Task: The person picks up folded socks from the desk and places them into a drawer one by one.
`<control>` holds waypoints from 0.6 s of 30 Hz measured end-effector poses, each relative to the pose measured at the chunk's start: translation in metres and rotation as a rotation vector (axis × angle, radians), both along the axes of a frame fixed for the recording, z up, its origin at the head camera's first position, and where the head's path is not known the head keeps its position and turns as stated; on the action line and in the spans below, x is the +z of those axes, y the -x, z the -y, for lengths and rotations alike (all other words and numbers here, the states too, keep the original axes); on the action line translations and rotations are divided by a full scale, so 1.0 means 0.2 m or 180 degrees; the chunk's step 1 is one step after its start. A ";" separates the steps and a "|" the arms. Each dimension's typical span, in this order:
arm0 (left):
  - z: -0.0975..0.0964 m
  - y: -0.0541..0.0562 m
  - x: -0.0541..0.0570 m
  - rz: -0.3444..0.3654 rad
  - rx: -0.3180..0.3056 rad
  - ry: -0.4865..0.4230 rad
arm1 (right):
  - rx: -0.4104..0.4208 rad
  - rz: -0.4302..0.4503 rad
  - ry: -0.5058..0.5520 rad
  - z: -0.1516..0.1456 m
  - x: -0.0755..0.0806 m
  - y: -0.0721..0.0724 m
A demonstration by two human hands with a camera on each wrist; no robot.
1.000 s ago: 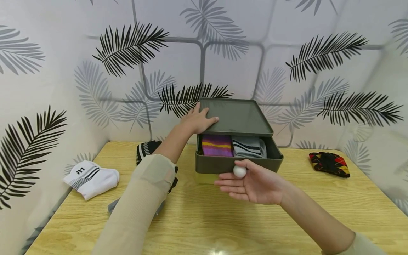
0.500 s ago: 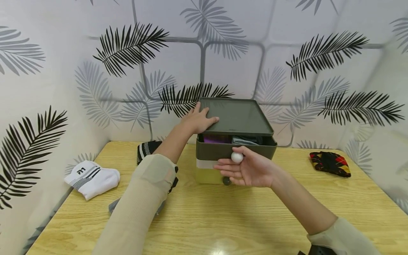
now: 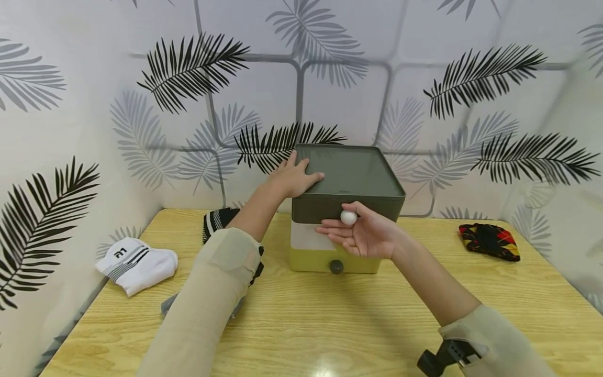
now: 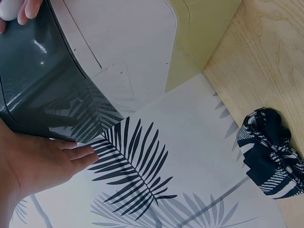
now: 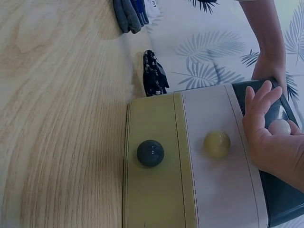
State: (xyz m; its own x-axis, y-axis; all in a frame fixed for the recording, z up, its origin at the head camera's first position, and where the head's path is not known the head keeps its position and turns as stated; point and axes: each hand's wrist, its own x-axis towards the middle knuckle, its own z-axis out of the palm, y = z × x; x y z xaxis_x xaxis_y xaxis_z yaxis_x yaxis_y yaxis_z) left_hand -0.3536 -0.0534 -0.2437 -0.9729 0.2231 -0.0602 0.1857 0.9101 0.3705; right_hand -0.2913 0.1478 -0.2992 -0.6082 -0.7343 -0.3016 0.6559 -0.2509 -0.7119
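Here, left grip (image 3: 293, 179) spread on dark lid (image 3: 353, 170) — right grip (image 3: 369, 234) pinching white knob (image 3: 348, 218).

1 glossy, box-shaped, three-colour drawer unit (image 3: 353, 170), 1 light wood-grain table (image 3: 301, 335). 3 drawer fronts: dark grey top front (image 3: 312, 210), off-white middle front (image 3: 306, 235), olive-yellow bottom front (image 3: 311, 261). 3 round knobs: white knob (image 3: 348, 217), yellow knob (image 5: 217, 144), dark grey knob (image 3: 336, 267). 4 knitted sock bundles, bearings from unit, head view: black-and-white patterned sock (image 3: 216, 222) at 9, dark-striped white sock (image 3: 136, 264) at 9, grey sock (image 3: 168, 305) at 8, red-yellow-black argyle sock (image 3: 490, 242) at 3. 2 hands: left hand (image 3: 293, 179), right hand (image 3: 369, 233).
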 end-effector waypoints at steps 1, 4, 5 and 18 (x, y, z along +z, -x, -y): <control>0.00 0.00 0.00 0.0002 -0.0003 0.0003 | -0.0003 -0.0001 -0.0003 0.00 0.00 0.00; 0.00 0.00 0.01 0.0002 -0.0007 0.0016 | 0.0004 -0.0175 -0.0126 0.00 0.00 0.00; 0.00 0.00 0.01 0.0004 -0.0010 0.0014 | 0.0015 -0.0271 -0.0193 0.00 0.00 -0.01; 0.00 0.01 -0.01 0.0026 -0.0035 0.0007 | 0.0410 -0.0224 -0.0501 -0.01 -0.28 -0.11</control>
State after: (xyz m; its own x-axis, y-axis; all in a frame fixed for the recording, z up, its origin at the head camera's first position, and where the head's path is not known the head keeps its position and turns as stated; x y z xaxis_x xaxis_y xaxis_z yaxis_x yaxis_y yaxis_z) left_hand -0.3565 -0.0534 -0.2447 -0.9699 0.2337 -0.0688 0.1928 0.9087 0.3702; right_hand -0.2691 0.1507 -0.3559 -0.5359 -0.7545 -0.3789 0.6228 -0.0503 -0.7808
